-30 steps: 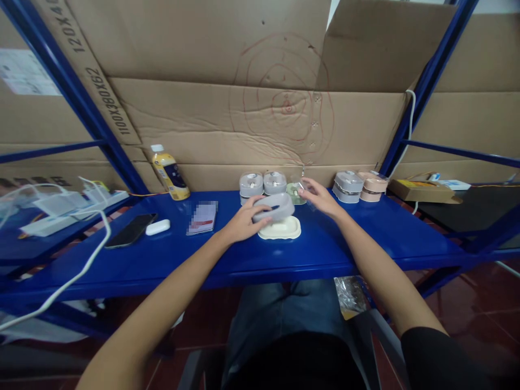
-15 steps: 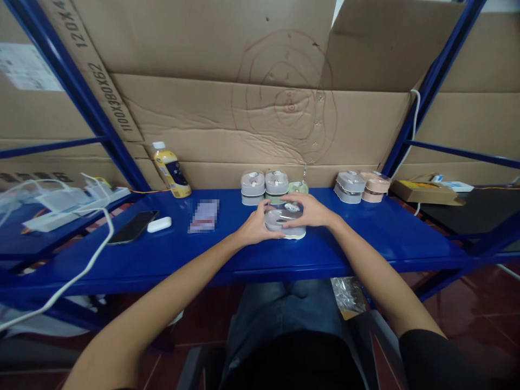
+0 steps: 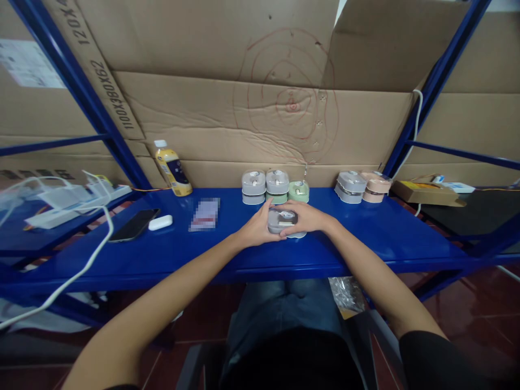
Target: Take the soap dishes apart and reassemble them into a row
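Both hands are wrapped round a small grey box with a clear lid [image 3: 281, 221] near the middle of the blue tabletop. My left hand [image 3: 258, 226] grips its left side, thumb low at the front. From the right, my right hand [image 3: 306, 218] curls over its side and front edge. Just behind my hands stand two stacks of similar clear-lidded boxes, one a grey stack [image 3: 253, 187], the other a stack with a grey top box [image 3: 277, 183]. Beside them sits a green box [image 3: 299, 190].
At the right rear are a grey stack [image 3: 350, 187] and a peach stack [image 3: 375, 187] of boxes. To the left lie a phone [image 3: 135, 225], a white earbud case [image 3: 160, 222], a blurred-out packet [image 3: 205, 214] and a yellow drink bottle [image 3: 173, 168]. Cardboard [image 3: 195, 119] walls the back.
My hands have closed in tighter round the box, and its lid now sits lower and flatter between them. The other boxes stay where they were.
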Demonstrator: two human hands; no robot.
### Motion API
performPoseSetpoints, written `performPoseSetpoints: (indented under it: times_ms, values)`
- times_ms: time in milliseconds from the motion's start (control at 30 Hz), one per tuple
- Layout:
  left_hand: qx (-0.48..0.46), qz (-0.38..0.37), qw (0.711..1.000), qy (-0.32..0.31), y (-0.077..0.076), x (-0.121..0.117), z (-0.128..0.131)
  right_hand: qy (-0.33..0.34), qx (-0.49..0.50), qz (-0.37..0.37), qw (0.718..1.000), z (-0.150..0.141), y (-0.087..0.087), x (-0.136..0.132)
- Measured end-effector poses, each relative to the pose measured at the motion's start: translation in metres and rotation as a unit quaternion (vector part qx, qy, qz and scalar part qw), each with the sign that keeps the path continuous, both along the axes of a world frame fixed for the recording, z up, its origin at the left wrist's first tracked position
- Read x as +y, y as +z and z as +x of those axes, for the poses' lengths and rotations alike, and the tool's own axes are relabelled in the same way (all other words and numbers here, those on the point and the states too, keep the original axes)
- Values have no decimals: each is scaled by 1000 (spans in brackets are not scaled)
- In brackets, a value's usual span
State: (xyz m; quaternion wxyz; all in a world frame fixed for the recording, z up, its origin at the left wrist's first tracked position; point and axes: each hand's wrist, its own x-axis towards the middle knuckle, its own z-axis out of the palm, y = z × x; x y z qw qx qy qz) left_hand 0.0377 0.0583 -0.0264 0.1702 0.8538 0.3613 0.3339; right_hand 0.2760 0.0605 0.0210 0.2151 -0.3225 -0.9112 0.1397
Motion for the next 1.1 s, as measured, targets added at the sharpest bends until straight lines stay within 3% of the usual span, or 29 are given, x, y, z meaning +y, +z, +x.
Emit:
performPoseSetpoints:
  times_ms: [200,367,467,533,600,667,867,1100]
  values:
    - [-6,-14,1000,-7,-1,8,-7,-25,-9,-55,998,12,2,2]
    - [-67,13,998,18,0,13,-10,-93,52,-46,993,33,19,5]
    - [-81,36,995,54,3,14,-10,-201,131,-31,970,50,31,14]
    - [-79,42,994,68,4,14,-8,-313,171,-1,934,54,36,27]
    - [-69,43,994,74,3,14,-7,-409,174,23,896,49,37,44]
    - [-63,46,994,77,1,14,-6,-462,153,20,873,37,34,61]
    - [-74,64,992,85,-1,12,-5,-509,125,-2,852,2,22,93]
    - [-57,62,993,87,-3,5,-4,-502,120,13,856,-6,16,92]
